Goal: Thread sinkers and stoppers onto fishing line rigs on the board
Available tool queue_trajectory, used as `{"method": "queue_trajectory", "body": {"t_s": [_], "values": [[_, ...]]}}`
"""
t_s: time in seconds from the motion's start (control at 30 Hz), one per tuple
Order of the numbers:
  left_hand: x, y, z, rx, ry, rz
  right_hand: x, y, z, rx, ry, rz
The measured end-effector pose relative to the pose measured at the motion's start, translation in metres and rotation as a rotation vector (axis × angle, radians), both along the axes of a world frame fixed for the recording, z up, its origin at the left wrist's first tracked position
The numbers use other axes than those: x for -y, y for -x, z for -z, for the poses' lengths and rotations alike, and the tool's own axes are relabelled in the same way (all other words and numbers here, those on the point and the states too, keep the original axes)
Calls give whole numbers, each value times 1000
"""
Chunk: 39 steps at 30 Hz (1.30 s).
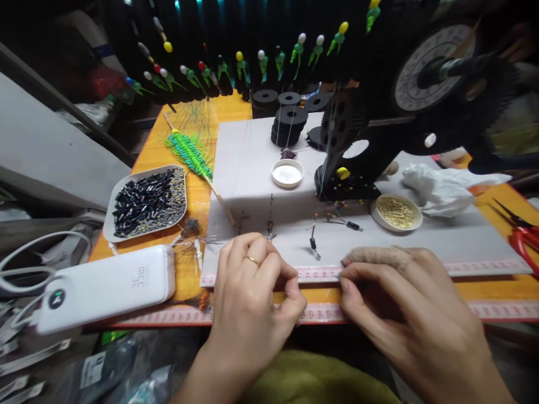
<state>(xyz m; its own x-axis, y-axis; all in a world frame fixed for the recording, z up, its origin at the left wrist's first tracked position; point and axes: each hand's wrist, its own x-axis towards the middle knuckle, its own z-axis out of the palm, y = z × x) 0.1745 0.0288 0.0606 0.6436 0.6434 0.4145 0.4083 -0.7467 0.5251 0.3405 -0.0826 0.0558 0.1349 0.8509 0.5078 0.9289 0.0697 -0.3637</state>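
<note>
My left hand (256,292), with a ring on one finger, is closed in a pinch over the front edge of the pale grey board (244,185). Whatever its fingertips hold is too fine to see. Facing it, my right hand (404,303) has thumb and index finger pressed together. A tiny greyish bit shows at those tips, its kind unclear. Tan tape wraps one right finger. Between and beyond the hands lies a small black-bodied piece with wire ends and coloured beads (313,243). A similar black piece (354,225) lies farther right, another (270,226) to the left.
A tray of black and grey pieces (147,202) and a white power bank (109,286) stand left. Behind are a white dish (287,173), black spools (288,126) and a black geared stand (353,163). Right are a dish of gold bits (398,213) and red-handled scissors (524,241).
</note>
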Motion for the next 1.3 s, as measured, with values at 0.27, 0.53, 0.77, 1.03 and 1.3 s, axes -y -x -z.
{"method": "queue_trajectory", "body": {"t_s": [0.27,0.53,0.77,1.03,1.3], "values": [[-1,1,0,-9,-24,0,-1,0,-2,-1,-2,0],[-2,4,-4,-26,62,-4,1,-1,3,-11,22,8],[-4,3,0,-5,55,-10,-1,-1,5,-233,39,32],[5,9,-11,126,-213,37,-2,14,-2,-874,142,70],[36,15,-6,249,311,335,25,29,-15,-1723,329,-50]]}}
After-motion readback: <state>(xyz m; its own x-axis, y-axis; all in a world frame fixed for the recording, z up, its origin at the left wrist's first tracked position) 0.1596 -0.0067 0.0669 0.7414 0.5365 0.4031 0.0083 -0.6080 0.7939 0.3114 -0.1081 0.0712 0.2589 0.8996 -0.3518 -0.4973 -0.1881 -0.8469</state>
